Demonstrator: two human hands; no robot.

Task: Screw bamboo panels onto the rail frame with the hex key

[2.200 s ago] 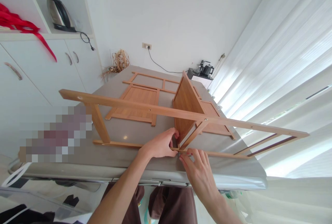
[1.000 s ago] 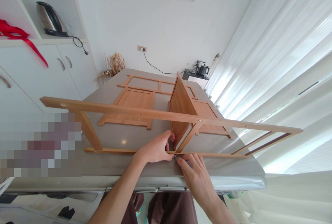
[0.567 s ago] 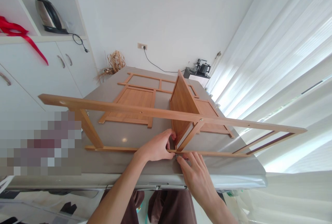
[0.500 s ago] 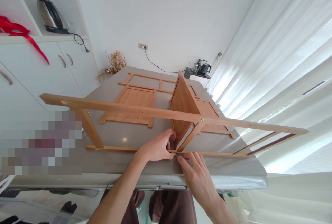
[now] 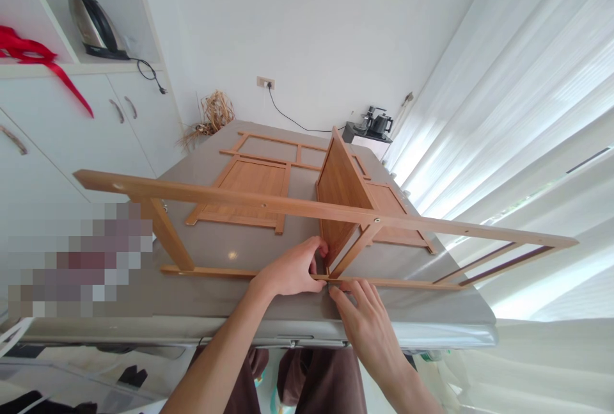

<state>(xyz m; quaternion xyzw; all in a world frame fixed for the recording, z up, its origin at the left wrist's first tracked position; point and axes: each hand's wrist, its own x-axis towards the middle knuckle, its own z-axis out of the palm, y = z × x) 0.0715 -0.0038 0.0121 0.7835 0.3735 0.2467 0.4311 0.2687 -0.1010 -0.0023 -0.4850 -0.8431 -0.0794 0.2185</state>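
Observation:
A long wooden frame [image 5: 230, 198] stands on its edge across the near side of the table. An upright wooden panel [image 5: 341, 177] meets it near the middle and runs away from me. My left hand [image 5: 290, 270] is closed around the lower rail at that joint, its fingertips against the bottom corner of the panel. Just right of it, my right hand [image 5: 367, 311] is pinched at the outer face of the same rail. Something small and dark shows at its fingertips, too small to name. A round metal fitting [image 5: 377, 221] sits in the upper rail above.
Flat on the grey table [image 5: 215, 302] lie a panelled wooden piece [image 5: 254, 183] to the left, another [image 5: 393, 209] to the right, and an open wooden frame [image 5: 271, 139] behind. A black kettle [image 5: 382, 124] stands beyond the table, by the white curtains [image 5: 537, 113].
The view has shifted slightly. Both hands stay at the same joint, with barely any movement of the fingers, and the frame and panel keep their places.

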